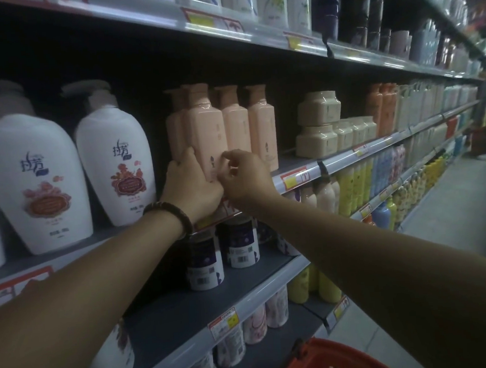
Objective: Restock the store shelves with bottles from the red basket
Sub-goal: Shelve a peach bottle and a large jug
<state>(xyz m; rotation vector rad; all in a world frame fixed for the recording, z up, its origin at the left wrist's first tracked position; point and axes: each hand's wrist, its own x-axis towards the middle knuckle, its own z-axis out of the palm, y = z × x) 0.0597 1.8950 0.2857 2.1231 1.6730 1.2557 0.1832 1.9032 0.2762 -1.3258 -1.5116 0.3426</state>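
head view: left hand wraps the base of a pink bottle standing on the middle shelf among matching bottles. right hand pinches its lower edge with curled fingers. red basket sits below.

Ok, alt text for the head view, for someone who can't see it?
The left hand grips a pink bottle at the front of the shelf among matching bottles, the right hand against its front. A red basket sits below.

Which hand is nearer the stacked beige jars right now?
Right. The right hand is at the pink bottle front, left of the jars; the left hand grips that bottle's left side, farther off.
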